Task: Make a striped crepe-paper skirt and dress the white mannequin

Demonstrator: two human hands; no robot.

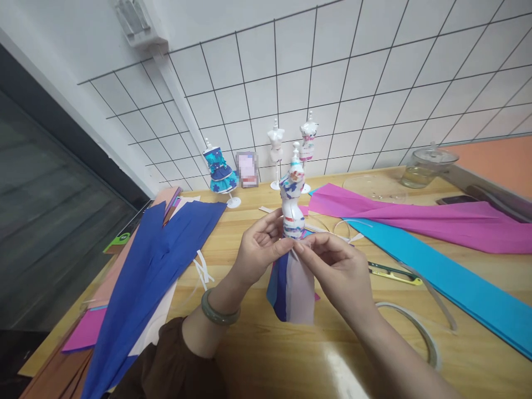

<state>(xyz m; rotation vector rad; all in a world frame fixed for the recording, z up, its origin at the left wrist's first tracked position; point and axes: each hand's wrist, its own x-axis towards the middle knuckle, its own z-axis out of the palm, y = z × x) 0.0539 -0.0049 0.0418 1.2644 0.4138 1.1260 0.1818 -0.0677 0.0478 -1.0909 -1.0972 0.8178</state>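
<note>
A small white dress-form mannequin [293, 208] stands upright in front of me, with patterned bits stuck on its bust and hips. Below its hips hangs a paper skirt [300, 288] in blue, dark blue and pale pink panels. My left hand [264, 244] curls around the mannequin's left side, thumb pressed on the skirt's top edge. From the other side my right hand [334, 263] pinches that same top edge between thumb and forefinger. The fingertips of both hands nearly meet at the waist of the skirt. The mannequin's stand is hidden behind the skirt.
Dark blue crepe paper [145, 277] lies at left beside white tape strips [202, 269]. To the right are magenta paper [415, 219], light blue paper [440, 271], a yellow cutter [394, 273] and a tape roll [424, 332]. Behind stand a dressed mannequin [220, 172] and a glass pot [418, 168].
</note>
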